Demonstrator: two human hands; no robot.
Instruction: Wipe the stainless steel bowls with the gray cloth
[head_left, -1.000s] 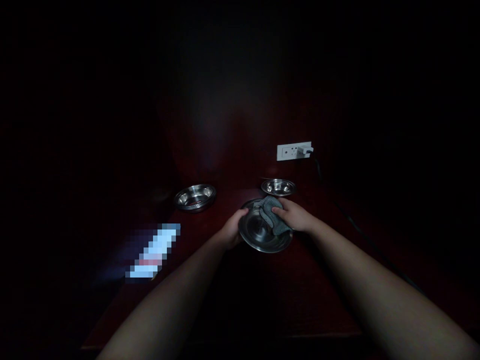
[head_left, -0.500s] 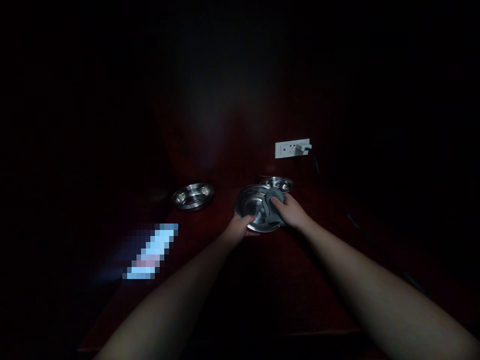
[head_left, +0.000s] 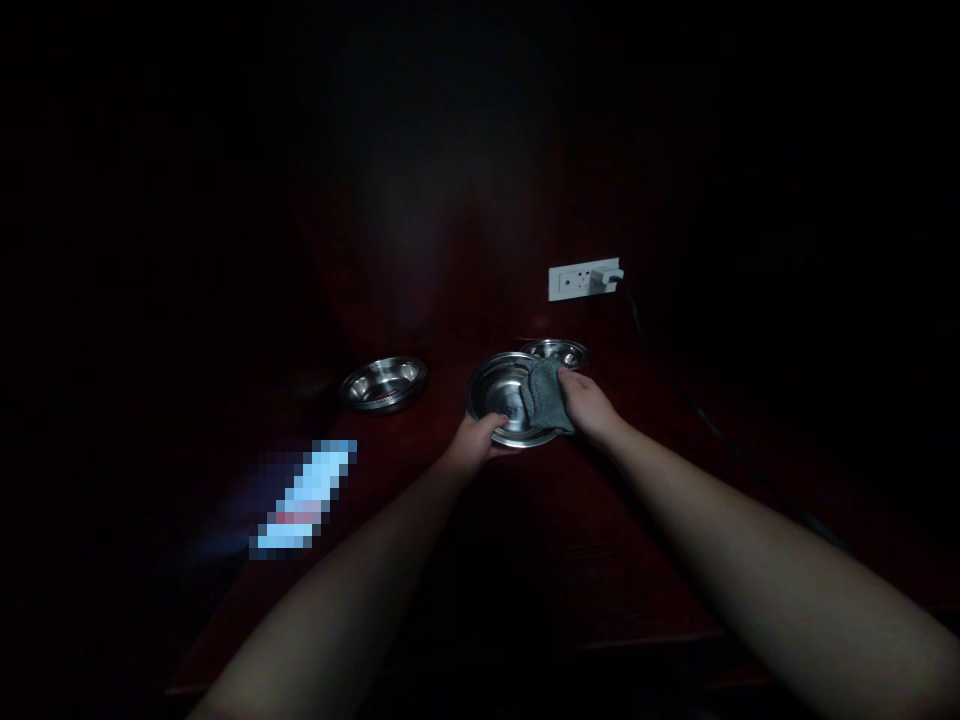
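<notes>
My left hand (head_left: 474,444) grips the near left rim of a shiny metal bowl (head_left: 493,388), thumb over the inside and fingers underneath. The bowl is tilted toward me above the dark red table. A grey-green cloth (head_left: 550,398) lies over the bowl's right rim, with my right hand (head_left: 589,405) closed on its right edge. The cloth hides the right part of the bowl. Just behind stands another metal bowl (head_left: 566,352), partly covered by the held one. To the left, more metal bowls (head_left: 385,382) sit on the table, seemingly nested.
A bright blurred-out rectangle (head_left: 304,500) lies at the table's left side. On the back panel is a white socket plate (head_left: 574,281) with a plug in it; its dark cable (head_left: 709,422) runs down to the right. The table's front edge (head_left: 630,640) shows faintly. Surroundings are very dark.
My right hand has shifted slightly right on the cloth, which now lies flatter over the bowl's right rim. The view has tipped a little, so most things appear slightly higher.
</notes>
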